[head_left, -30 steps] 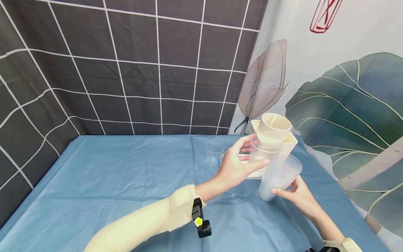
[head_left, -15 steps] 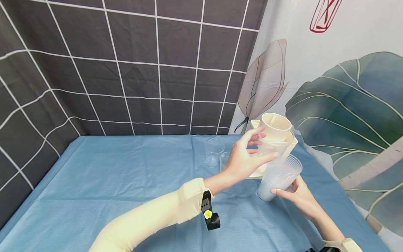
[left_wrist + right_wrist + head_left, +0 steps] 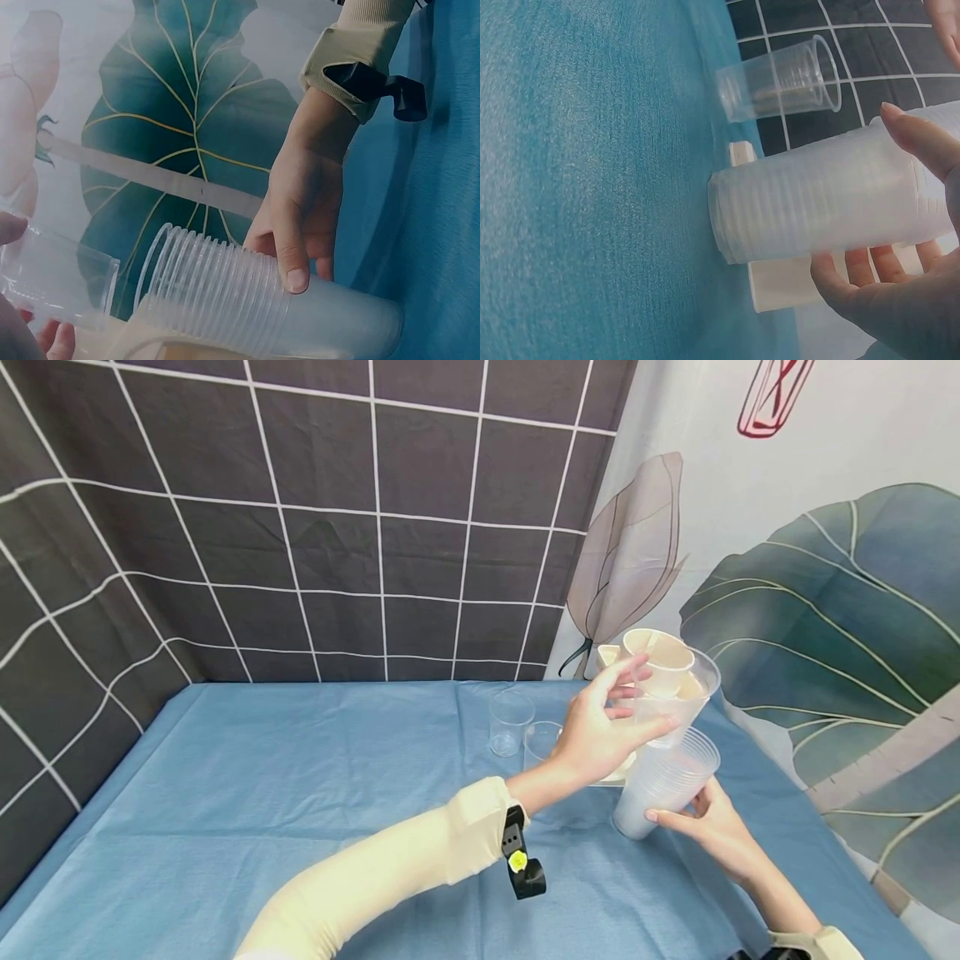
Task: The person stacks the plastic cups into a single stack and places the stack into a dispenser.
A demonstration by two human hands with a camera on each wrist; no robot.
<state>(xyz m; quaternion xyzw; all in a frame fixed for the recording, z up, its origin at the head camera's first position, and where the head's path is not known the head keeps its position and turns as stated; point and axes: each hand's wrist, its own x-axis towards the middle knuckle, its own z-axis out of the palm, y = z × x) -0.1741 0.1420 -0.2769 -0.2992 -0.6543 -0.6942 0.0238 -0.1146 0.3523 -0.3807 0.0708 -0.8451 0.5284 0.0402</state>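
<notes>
My left hand (image 3: 603,727) holds a single clear plastic cup (image 3: 686,710) by its side, just above a stack of nested clear cups (image 3: 660,789). In the left wrist view that single cup (image 3: 56,274) lies close to the stack's open rims, with a gap between them. My right hand (image 3: 712,827) grips the stack (image 3: 810,202) around its side, thumb on one side and fingers on the other. The stack's base meets the blue cloth. Part of the left hand's fingers shows through the clear cup.
Behind the stack stands a cream holder (image 3: 656,664) with a round top ring, partly covered by the cup and left hand. Two clear cups, one further back (image 3: 510,718) and one nearer (image 3: 537,745), stand left of it on the blue cloth (image 3: 300,793). Curtains hang behind.
My left hand has moved to the right with the single cup, bringing it over the top of the stack. The nearer loose cup is more exposed. My right hand and the stack stay put.
</notes>
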